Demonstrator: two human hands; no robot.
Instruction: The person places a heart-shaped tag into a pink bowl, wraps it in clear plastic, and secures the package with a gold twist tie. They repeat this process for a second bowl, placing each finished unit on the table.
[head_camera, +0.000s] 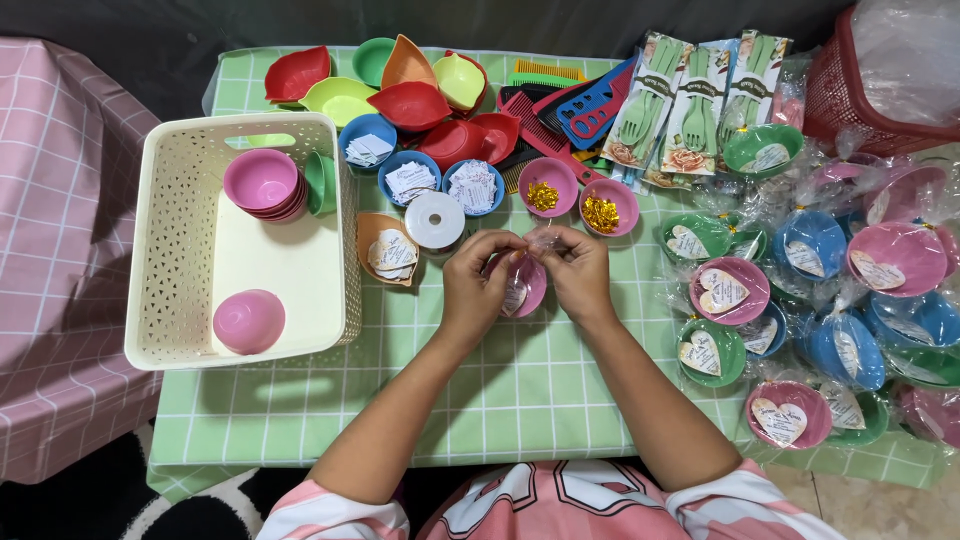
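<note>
Pinching one wrapped pink bowl: left hand, right hand.

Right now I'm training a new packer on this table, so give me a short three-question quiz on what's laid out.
1. True or false: the cream perforated plastic basket holds blue bowls.
2. What do the left hand and right hand grip together?
A. a comb
B. a pink plastic bowl in clear wrap
C. a fork pack
3. Which side of the green checked tablecloth holds the wrapped bowls?

Key: 1 false, they are pink; 2 B; 3 the person's right.
</note>
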